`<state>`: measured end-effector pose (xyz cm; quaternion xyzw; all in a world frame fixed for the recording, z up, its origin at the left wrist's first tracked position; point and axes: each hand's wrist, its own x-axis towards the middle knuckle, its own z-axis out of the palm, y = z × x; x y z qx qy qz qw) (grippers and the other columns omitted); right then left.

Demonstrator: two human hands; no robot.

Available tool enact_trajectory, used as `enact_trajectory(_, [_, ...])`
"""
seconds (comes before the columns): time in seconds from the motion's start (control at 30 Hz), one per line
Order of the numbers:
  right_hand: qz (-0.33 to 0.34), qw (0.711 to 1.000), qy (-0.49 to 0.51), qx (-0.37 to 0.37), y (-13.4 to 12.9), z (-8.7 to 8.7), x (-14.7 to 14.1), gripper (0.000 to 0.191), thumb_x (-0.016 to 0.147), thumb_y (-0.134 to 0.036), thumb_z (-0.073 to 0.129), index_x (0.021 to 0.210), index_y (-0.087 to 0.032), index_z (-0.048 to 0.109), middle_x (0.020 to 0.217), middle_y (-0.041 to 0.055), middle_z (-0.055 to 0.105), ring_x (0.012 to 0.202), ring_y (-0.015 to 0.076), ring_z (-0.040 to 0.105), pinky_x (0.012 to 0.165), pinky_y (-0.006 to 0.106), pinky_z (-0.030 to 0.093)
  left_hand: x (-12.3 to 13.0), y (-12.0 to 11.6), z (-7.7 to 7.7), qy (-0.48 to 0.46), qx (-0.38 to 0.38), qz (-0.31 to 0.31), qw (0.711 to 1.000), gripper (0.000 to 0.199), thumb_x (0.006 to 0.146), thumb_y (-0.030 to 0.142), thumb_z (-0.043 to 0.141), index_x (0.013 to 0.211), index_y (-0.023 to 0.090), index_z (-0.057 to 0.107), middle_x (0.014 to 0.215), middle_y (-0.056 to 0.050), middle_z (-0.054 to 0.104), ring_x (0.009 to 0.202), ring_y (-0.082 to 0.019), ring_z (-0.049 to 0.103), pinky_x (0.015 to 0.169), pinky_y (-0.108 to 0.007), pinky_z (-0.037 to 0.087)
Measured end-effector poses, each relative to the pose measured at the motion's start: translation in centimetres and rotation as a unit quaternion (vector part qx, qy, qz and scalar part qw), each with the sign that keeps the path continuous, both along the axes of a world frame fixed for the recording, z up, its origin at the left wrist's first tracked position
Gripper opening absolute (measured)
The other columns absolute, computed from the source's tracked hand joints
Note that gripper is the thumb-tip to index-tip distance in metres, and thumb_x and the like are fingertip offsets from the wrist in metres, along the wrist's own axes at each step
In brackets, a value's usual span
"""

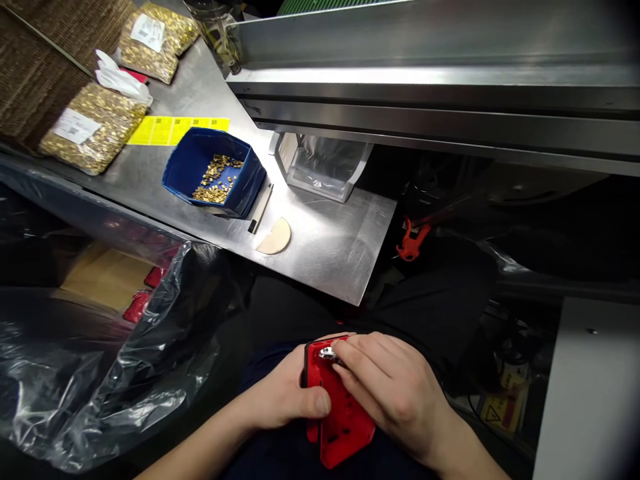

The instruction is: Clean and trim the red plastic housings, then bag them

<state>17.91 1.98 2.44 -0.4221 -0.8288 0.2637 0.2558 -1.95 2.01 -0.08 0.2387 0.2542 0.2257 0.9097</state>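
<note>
Low in front of my body, my left hand (295,393) grips a red plastic housing (347,417) with a dark edge. Its thumb presses on the near side, while the other fingers are mostly hidden behind the part. My right hand (393,387) is closed over the housing's upper right. Between its thumb and fingertips is a small shiny metal tool (327,353), its tip at the housing's upper inside corner. The fingers cover most of this tool, so its exact kind does not show.
On the metal table (330,260) stand a blue bin (193,163) of small brass pieces and a grey tray (320,190). A black-tipped stick (261,208), a half-round pale piece (277,238) and bags of brass parts (93,133) lie there. Plastic sheeting (100,400) drapes left; an orange-handled tool (414,240) hangs right.
</note>
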Motion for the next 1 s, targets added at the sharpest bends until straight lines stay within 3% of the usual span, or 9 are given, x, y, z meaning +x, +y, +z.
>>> enact_trajectory(0.23, [0.037,0.999,-0.011,0.022,0.1,0.0,0.1,0.026,0.096,-0.008,0.060,0.122,-0.007,0.063,0.098,0.0100,0.074,0.087,0.0210,0.066,0.067,0.036,0.050,-0.1,0.3,0.1,-0.002,0.006,-0.005,1.000,0.084,0.081,0.064,0.078,0.144,0.016,0.049,0.122,-0.013,0.063,0.112,-0.030,0.060,0.095,-0.037,0.048])
enact_trajectory(0.5, [0.111,0.985,-0.101,0.086,1.8,0.7,0.4,0.024,0.099,-0.008,0.054,0.121,-0.003,0.064,0.093,0.0105,0.074,0.077,0.0199,0.064,0.063,0.036,0.049,-0.9,-0.3,-1.7,0.000,0.000,-0.062,0.998,0.074,0.077,0.069,0.077,0.124,0.013,0.065,0.102,-0.009,0.066,0.090,-0.023,0.060,0.079,-0.030,0.050])
enact_trajectory(0.7, [0.196,0.974,-0.111,-0.034,3.5,2.1,2.4,0.022,0.104,-0.013,0.047,0.114,-0.013,0.066,0.084,0.0033,0.068,0.070,0.0176,0.056,0.058,0.037,0.042,-0.4,0.3,-1.6,-0.018,-0.024,-0.047,0.998,0.078,0.075,0.068,0.080,0.127,0.013,0.064,0.103,-0.009,0.065,0.088,-0.021,0.059,0.077,-0.028,0.047])
enact_trajectory(0.8, [0.131,0.985,-0.100,-0.059,3.0,2.3,2.9,0.018,0.103,-0.017,0.051,0.115,-0.015,0.065,0.086,0.0042,0.067,0.074,0.0184,0.059,0.061,0.036,0.044,-0.4,0.6,-1.3,-0.025,-0.033,-0.051,0.998,0.082,0.076,0.069,0.078,0.132,0.012,0.061,0.109,-0.012,0.066,0.095,-0.025,0.061,0.085,-0.033,0.048])
enact_trajectory(0.9, [0.001,0.994,-0.052,-0.097,1.6,2.2,2.5,0.017,0.100,-0.021,0.057,0.115,-0.017,0.064,0.083,0.0045,0.066,0.072,0.0186,0.061,0.063,0.034,0.049,-0.4,0.3,-1.4,-0.036,-0.044,-0.027,0.998,0.090,0.077,0.067,0.079,0.143,0.014,0.050,0.126,-0.017,0.062,0.111,-0.032,0.061,0.096,-0.040,0.047])
enact_trajectory(1.0, [-0.118,0.975,0.038,-0.186,-0.3,2.0,1.3,0.020,0.095,-0.023,0.063,0.116,-0.024,0.065,0.079,0.0007,0.066,0.062,0.0137,0.061,0.054,0.026,0.051,-0.6,-0.4,-1.6,-0.024,-0.042,0.030,0.998,0.094,0.075,0.058,0.086,0.148,0.021,0.040,0.131,-0.016,0.058,0.119,-0.034,0.059,0.101,-0.044,0.045])
